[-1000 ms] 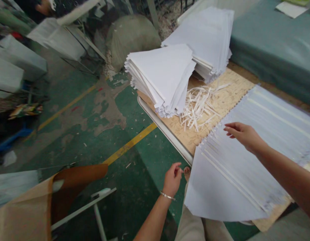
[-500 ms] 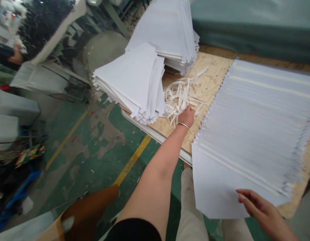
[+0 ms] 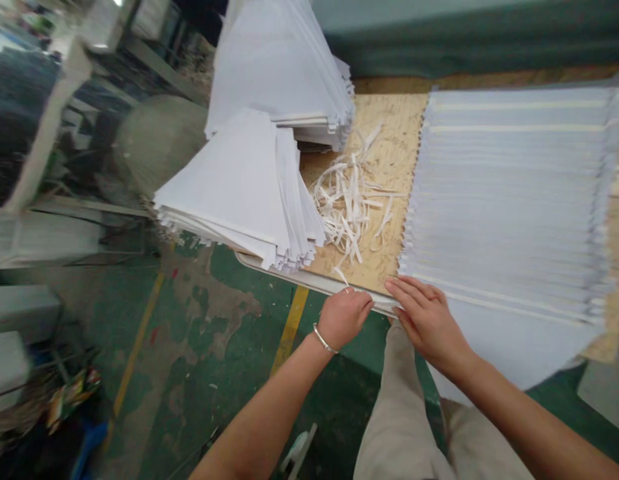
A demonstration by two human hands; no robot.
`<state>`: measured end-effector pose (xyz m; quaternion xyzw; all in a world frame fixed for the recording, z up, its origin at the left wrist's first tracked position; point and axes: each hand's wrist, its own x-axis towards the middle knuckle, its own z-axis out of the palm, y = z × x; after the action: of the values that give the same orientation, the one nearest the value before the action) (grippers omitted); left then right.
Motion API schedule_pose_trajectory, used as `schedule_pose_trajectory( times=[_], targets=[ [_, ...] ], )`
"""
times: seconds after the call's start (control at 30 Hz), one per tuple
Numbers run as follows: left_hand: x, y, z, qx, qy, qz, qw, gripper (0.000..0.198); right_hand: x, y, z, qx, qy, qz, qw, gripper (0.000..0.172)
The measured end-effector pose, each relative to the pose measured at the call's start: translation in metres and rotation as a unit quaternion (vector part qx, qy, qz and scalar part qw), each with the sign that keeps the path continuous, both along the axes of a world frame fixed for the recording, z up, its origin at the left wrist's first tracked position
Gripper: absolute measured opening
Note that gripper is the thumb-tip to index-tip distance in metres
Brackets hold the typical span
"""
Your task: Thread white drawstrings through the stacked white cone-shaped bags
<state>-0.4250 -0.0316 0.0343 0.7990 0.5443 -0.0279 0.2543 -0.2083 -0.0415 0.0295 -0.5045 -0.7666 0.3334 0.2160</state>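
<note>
A fanned spread of white paper sheets (image 3: 509, 200) with pale tape strips lies on a chipboard table (image 3: 389, 167). My right hand (image 3: 425, 320) lies flat with fingers stretched on the nearest sheet's left corner, at the table's front edge. My left hand (image 3: 343, 315), with a bracelet on the wrist, is closed in a pinch at that same corner, fingertips on the sheet's edge or a thin strip there; I cannot make out which. A heap of peeled white strips (image 3: 350, 203) lies just beyond both hands.
Two stacks of white sheets stand on the table's left part, one near (image 3: 239, 193) and one further back (image 3: 279, 67). A green table (image 3: 469, 33) runs behind. Below is a green floor with a yellow line (image 3: 289, 327). My trouser legs (image 3: 399, 413) show beneath the table edge.
My left hand drew back from the strip heap to the table's front edge. My right hand moved up and left from the sheet's lower edge to its corner. The view swung right.
</note>
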Motion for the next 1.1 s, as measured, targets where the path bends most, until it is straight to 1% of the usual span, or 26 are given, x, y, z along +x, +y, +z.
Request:
schedule_pose_trajectory(
  times=[0.07,0.1,0.17,0.27,0.33,0.4,0.47,0.53,0.63,0.73,0.83,0.97,1.1],
  targets=[
    [0.013,-0.007,0.009,-0.02,-0.015,-0.021,0.999,0.029,-0.014,0.002,-0.003,-0.087,-0.019,0.016,0.996,0.03],
    [0.018,-0.008,0.012,-0.028,-0.03,-0.025,0.999,0.028,-0.016,0.0,-0.005,-0.132,-0.019,0.016,0.991,0.026],
    [0.026,-0.008,0.014,-0.044,-0.072,-0.025,0.996,0.024,-0.009,-0.009,-0.011,-0.195,-0.007,0.012,0.981,0.028],
    [0.035,-0.009,0.009,-0.085,-0.125,-0.009,0.988,0.018,0.021,-0.029,-0.016,-0.237,0.034,-0.013,0.971,0.031],
    [0.041,-0.009,0.003,-0.128,-0.144,0.013,0.981,0.016,0.049,-0.04,-0.019,-0.266,0.054,-0.046,0.961,0.033],
    [0.047,-0.009,-0.004,-0.174,-0.165,0.042,0.97,0.016,0.079,-0.047,-0.022,-0.288,0.047,-0.086,0.953,0.035],
    [0.052,-0.008,-0.011,-0.211,-0.189,0.074,0.956,0.016,0.109,-0.051,-0.025,-0.3,0.031,-0.114,0.946,0.038],
    [0.057,-0.005,-0.017,-0.231,-0.201,0.095,0.947,0.016,0.136,-0.052,-0.027,-0.308,0.03,-0.119,0.943,0.039],
    [0.066,0.002,-0.027,-0.238,-0.202,0.114,0.943,0.015,0.171,-0.055,-0.031,-0.314,0.047,-0.113,0.942,0.035],
    [0.075,0.01,-0.036,-0.238,-0.201,0.136,0.94,0.017,0.201,-0.059,-0.037,-0.304,0.033,-0.148,0.94,0.035],
    [0.086,0.017,-0.043,-0.236,-0.209,0.164,0.935,0.021,0.226,-0.063,-0.041,-0.287,-0.002,-0.206,0.935,0.04],
    [0.1,0.025,-0.051,-0.249,-0.233,0.195,0.92,0.019,0.252,-0.063,-0.046,-0.276,0.005,-0.25,0.928,0.047],
    [0.113,0.033,-0.061,-0.22,-0.235,0.248,0.914,0.02,0.272,-0.061,-0.058,-0.264,-0.019,-0.33,0.906,0.051]
  ],
)
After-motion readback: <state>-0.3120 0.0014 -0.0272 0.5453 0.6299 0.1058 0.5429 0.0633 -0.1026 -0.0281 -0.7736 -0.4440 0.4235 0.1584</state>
